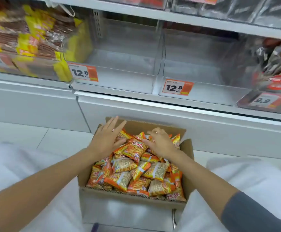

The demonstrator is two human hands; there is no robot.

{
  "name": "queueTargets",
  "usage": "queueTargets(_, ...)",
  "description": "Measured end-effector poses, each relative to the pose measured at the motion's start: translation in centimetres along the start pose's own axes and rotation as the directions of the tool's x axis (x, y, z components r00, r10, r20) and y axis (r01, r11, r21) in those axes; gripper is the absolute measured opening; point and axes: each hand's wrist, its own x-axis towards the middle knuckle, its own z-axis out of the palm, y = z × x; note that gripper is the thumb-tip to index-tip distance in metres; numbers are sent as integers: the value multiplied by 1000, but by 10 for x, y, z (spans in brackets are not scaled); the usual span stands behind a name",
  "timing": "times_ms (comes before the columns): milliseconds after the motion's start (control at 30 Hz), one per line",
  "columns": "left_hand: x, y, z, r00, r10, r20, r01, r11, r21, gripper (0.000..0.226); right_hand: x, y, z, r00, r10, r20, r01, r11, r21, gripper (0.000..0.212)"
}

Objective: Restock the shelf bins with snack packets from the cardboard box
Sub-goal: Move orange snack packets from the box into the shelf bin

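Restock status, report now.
Left hand open, over the cardboard box at its far left edge. Right hand curled, gripping snack packets. Box full; left 12.8 bin and right 12.8 bin empty, unobstructed.

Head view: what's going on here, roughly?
A person is down low at a store shelf, with an open cardboard box of orange snack packets between their legs. Both hands are at the far end of the box. The left hand lies on the packets with straight fingers, and the right hand curls its fingers round some. The two clear bins straight ahead, tagged 12.8, hold nothing yet. The neighbouring bin to their left is stocked with yellow packs.
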Motion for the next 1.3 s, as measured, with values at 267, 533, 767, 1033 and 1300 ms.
queueTargets(267, 14, 13, -2, 998, -16, -60, 1, 970, -241, 77, 7, -20, 12, 986, -147, 80, 145, 989, 32, 31)
queueTargets(533, 25, 27, -6, 966, -101, 240, 253, 573, -779, 48, -10, -13, -46, 997, -35, -73, 72, 784, 617, 25)
queueTargets(767, 27, 20, 5, 958, -188, 216, 284, 522, -804, 43, -21, 29, -28, 980, 165, 109, -176, 979, 102, 72)
queueTargets(1033, 27, 22, 0, 960, -260, 104, 227, 503, -834, 47, -16, 14, -46, 998, 43, 55, -63, 890, 452, 63)
queueTargets(1300, 24, 38, -17, 981, -127, 146, 186, 421, -888, 51, -22, -19, -68, 990, -62, 123, -20, 818, 575, 82)
